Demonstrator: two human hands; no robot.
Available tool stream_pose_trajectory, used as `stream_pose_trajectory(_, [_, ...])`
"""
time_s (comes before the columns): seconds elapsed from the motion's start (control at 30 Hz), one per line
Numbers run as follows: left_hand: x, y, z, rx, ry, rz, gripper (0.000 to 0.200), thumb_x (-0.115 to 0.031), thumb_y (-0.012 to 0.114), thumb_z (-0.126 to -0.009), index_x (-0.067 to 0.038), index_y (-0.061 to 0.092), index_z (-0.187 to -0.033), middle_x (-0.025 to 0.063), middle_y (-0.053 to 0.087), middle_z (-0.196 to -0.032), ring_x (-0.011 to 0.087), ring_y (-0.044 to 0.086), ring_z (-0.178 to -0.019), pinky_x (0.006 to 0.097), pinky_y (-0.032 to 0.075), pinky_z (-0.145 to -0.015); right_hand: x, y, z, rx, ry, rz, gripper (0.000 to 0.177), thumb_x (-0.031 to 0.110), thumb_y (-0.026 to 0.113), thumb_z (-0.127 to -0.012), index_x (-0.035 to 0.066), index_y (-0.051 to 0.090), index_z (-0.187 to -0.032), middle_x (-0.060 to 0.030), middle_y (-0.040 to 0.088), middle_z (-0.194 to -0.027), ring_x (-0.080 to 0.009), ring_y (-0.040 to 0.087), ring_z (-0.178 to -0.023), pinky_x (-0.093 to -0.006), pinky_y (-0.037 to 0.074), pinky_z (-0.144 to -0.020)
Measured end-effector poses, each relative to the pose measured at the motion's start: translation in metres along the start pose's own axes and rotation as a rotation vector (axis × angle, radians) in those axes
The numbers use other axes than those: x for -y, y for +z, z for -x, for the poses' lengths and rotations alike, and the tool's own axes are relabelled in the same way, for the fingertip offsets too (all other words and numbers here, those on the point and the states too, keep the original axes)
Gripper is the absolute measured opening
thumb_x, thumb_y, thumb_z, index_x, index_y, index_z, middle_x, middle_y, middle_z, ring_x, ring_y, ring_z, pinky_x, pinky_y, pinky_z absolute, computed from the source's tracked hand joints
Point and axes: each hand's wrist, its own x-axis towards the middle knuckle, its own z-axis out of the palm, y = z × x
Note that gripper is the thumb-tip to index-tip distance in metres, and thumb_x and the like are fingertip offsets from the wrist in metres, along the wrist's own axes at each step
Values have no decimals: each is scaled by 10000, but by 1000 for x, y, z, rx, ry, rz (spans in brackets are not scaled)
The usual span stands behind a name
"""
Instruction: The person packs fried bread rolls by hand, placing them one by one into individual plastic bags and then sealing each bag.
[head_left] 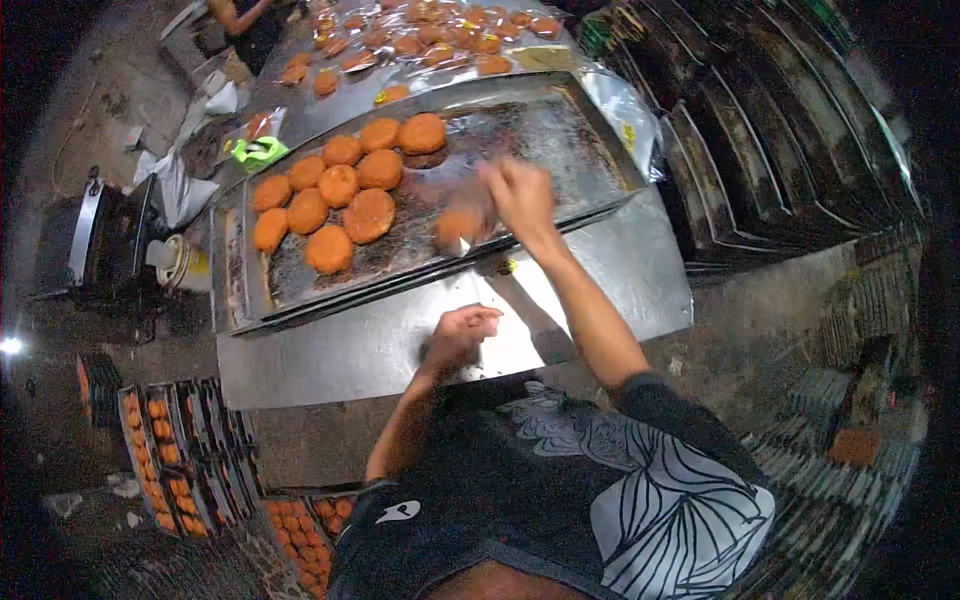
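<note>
My right hand (518,198) is over the front right of a large dark metal tray (530,130), its fingers closed and partly smeared by motion. Just below them is a round orange-brown bun (460,230), with a blurred, shiny stretch like clear plastic between it and the fingers. Lower down, my left hand (465,328) hovers close over the metal table (630,270), fingers loosely curled and apart, holding nothing. Several more round buns (338,186) lie in a cluster on the tray's left half. A small yellow label (508,266) shows near the tray's front edge.
Many plastic-wrapped buns (430,45) cover the far end of the table. A bright green item (258,152) sits by the tray's left corner. Dark stacked trays (740,180) stand at right; a rack of buns (165,455) stands lower left. Another person's arm (240,18) shows at top.
</note>
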Motion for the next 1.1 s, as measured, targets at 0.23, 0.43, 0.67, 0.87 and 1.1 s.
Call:
stream_pose_trajectory(0.23, [132,-7,-88,103,454,-1043,183,-151,581,-715,6,591,-809,150,579,-773,320,548,-776,369,434,-707,-6,-1,30,163,-245,-269,543,214,590,-753,0,385,-1209,-188,408,-1233,-269,404,-1140,-332,308,-947])
stream_pose_trajectory(0.43, [105,-15,-79,165,98,-313,245,-148,533,-780,18,560,-960,114,598,-885,163,551,-844,298,440,-769,-86,-20,218,660,362,-255,253,233,508,-814,-5,592,-802,-145,594,-711,-210,578,-691,-315,451,-653])
stream_pose_trajectory(0.67, [74,20,-44,26,280,-475,145,-140,553,-717,-66,646,-800,87,623,-718,130,569,-575,264,441,-534,-68,-45,222,529,359,-11,166,164,492,-827,2,528,-833,-173,536,-597,-273,529,-505,-339,402,-472])
stream_pose_trajectory(0.87, [34,31,-43,-489,608,-660,98,-142,614,-707,-72,644,-770,84,529,-636,182,523,-566,278,406,-522,-56,-12,170,437,413,-299,299,82,419,-810,-21,474,-1086,-125,539,-609,-194,521,-503,-285,433,-504])
stream_pose_trajectory(1.1, [-27,-36,14,-366,439,-319,72,-68,632,-721,-16,619,-770,47,553,-696,114,522,-670,253,419,-582,35,22,130,275,-7,-132,206,76,467,-811,-4,499,-997,-162,586,-703,-315,565,-563,-346,451,-517])
